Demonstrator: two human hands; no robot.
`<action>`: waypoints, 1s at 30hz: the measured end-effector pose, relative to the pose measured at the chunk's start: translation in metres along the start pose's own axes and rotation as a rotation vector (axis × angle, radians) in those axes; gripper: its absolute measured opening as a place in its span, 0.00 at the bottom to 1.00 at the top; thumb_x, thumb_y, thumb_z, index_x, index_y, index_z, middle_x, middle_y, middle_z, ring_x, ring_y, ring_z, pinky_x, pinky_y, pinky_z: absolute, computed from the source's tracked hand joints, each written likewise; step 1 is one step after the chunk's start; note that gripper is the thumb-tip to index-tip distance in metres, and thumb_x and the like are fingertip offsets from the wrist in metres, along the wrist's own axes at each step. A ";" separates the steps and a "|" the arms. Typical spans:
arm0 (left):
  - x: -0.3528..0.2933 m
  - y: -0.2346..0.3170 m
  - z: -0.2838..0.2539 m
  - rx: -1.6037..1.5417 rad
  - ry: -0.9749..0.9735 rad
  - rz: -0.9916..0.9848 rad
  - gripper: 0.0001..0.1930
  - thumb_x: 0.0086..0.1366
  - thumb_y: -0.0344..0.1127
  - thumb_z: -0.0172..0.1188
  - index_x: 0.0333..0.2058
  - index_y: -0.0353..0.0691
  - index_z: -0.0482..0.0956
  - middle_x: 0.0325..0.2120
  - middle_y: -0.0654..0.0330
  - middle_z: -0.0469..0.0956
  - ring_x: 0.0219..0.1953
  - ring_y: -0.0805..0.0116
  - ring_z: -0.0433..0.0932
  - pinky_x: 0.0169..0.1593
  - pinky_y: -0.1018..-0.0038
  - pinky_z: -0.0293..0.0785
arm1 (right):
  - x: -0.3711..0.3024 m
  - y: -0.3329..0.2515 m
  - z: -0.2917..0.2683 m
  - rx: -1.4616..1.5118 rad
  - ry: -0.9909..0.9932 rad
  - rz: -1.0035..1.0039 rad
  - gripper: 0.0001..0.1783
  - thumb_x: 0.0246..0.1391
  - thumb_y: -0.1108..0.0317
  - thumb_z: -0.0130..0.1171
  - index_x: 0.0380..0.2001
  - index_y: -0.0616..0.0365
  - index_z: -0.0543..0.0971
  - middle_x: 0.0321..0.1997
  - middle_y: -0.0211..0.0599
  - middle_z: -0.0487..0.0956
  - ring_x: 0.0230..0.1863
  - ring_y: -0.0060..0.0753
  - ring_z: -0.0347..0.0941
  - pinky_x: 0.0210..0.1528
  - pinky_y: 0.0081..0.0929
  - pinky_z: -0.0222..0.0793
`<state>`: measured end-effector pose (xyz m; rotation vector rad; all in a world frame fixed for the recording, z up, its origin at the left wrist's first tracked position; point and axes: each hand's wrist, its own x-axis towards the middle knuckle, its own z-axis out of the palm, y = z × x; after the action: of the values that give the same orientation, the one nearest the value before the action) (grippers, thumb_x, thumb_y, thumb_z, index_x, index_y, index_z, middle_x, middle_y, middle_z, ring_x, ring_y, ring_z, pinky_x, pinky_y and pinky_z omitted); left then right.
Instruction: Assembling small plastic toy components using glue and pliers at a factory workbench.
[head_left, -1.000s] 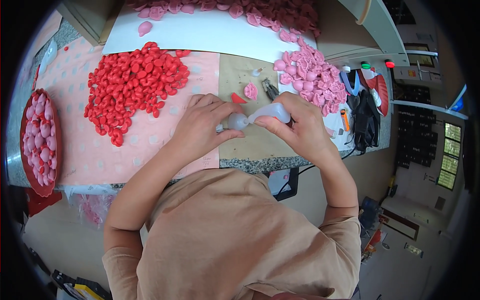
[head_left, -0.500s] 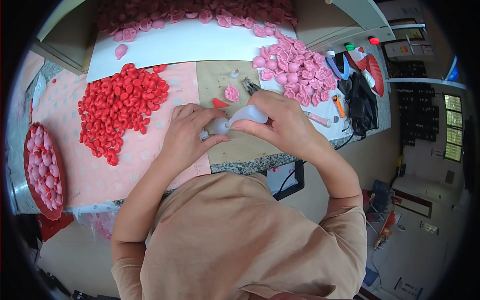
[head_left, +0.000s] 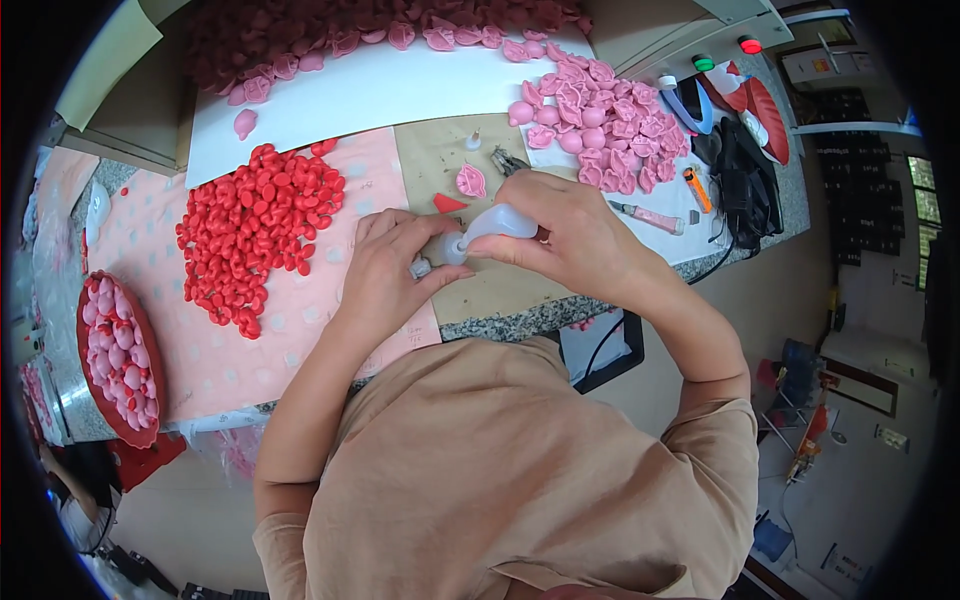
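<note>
My right hand (head_left: 570,235) is wrapped round a translucent white squeeze bottle (head_left: 503,222), tilted with its narrow end pointing left. That end meets a smaller translucent white bottle (head_left: 453,248), pinched between the thumb and fingers of my left hand (head_left: 385,270). Whether the two bottles are joined or only touching, I cannot tell. Just beyond my hands, a pink petal-shaped piece (head_left: 470,180) and a red scrap (head_left: 449,203) lie on brown paper (head_left: 430,150). A small pointed nozzle (head_left: 473,141) stands farther back, and pliers (head_left: 508,162) lie beyond my right hand.
Red pieces (head_left: 262,230) are heaped on a pink cloth (head_left: 375,180) at left, beside a red tray (head_left: 150,428) of pink and red pieces. Pink pieces (head_left: 610,125) lie back right, near an orange lighter (head_left: 697,190) and a tube (head_left: 655,218). A booth (head_left: 135,130) stands behind.
The whole view has shifted a little, so the bench appears farther right. Both hands keep nearly the same hold on the two bottles.
</note>
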<state>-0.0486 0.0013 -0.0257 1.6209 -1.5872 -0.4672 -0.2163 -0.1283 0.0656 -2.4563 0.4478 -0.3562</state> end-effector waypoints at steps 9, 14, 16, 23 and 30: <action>-0.001 0.001 0.001 -0.002 -0.015 -0.017 0.22 0.45 0.43 0.74 0.40 0.44 0.80 0.35 0.64 0.81 0.40 0.62 0.74 0.48 0.67 0.64 | -0.003 0.000 0.001 -0.018 0.026 -0.010 0.19 0.49 0.57 0.69 0.31 0.61 0.74 0.24 0.40 0.71 0.26 0.42 0.70 0.28 0.32 0.66; -0.001 0.000 0.002 0.009 -0.014 -0.005 0.22 0.45 0.43 0.74 0.40 0.44 0.79 0.35 0.65 0.81 0.40 0.62 0.73 0.48 0.67 0.64 | -0.004 0.001 0.001 -0.010 0.040 -0.002 0.19 0.48 0.58 0.69 0.31 0.61 0.74 0.24 0.40 0.71 0.26 0.42 0.70 0.28 0.32 0.66; 0.000 0.000 0.003 0.009 -0.003 -0.010 0.22 0.45 0.43 0.74 0.40 0.44 0.79 0.35 0.65 0.80 0.40 0.63 0.73 0.48 0.67 0.64 | -0.004 0.002 0.001 -0.003 0.040 0.001 0.19 0.48 0.58 0.69 0.30 0.62 0.74 0.24 0.40 0.71 0.26 0.42 0.70 0.28 0.32 0.66; 0.001 0.001 0.001 0.004 -0.019 -0.022 0.22 0.46 0.44 0.74 0.40 0.44 0.80 0.34 0.65 0.80 0.39 0.63 0.73 0.48 0.68 0.64 | -0.002 0.000 0.001 0.000 0.042 -0.030 0.19 0.48 0.59 0.70 0.30 0.62 0.74 0.24 0.40 0.71 0.26 0.41 0.70 0.27 0.32 0.66; 0.000 0.001 0.001 -0.007 -0.013 -0.023 0.22 0.46 0.43 0.74 0.40 0.44 0.80 0.34 0.65 0.81 0.39 0.63 0.73 0.48 0.68 0.63 | -0.004 -0.001 0.001 0.003 0.053 -0.031 0.18 0.49 0.59 0.70 0.31 0.61 0.74 0.24 0.40 0.71 0.26 0.40 0.70 0.28 0.32 0.66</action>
<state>-0.0505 0.0012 -0.0256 1.6353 -1.5767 -0.4954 -0.2190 -0.1255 0.0648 -2.4582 0.4316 -0.4358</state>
